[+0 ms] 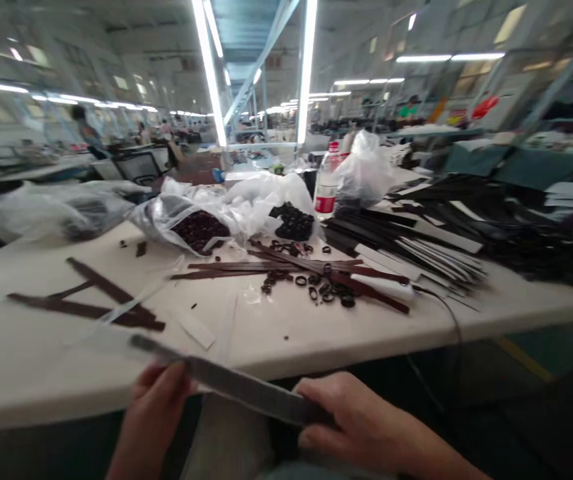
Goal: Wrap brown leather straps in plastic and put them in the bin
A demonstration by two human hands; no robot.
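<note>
Both of my hands hold one dark grey strap point(246, 388) in front of the table's near edge. My left hand point(159, 393) pinches it near its left end, thumb on top. Around its right part my right hand point(346, 417) is closed, hiding that end. Beyond them on the table point(246, 333) lie several dark brown strips point(111, 293) at the left and more brown strips point(266, 267) in the middle. Small black loops point(324, 290) are scattered beside the middle strips. A white corded tool point(384, 287) lies partly under a brown strip.
Clear plastic bags hold dark red-brown pieces point(201, 230) and black pieces point(294, 222). A bottle with a red label point(325, 193) stands behind them. Bundles of black strips point(381, 233) cover the right side. A cord point(446, 303) hangs over the front edge.
</note>
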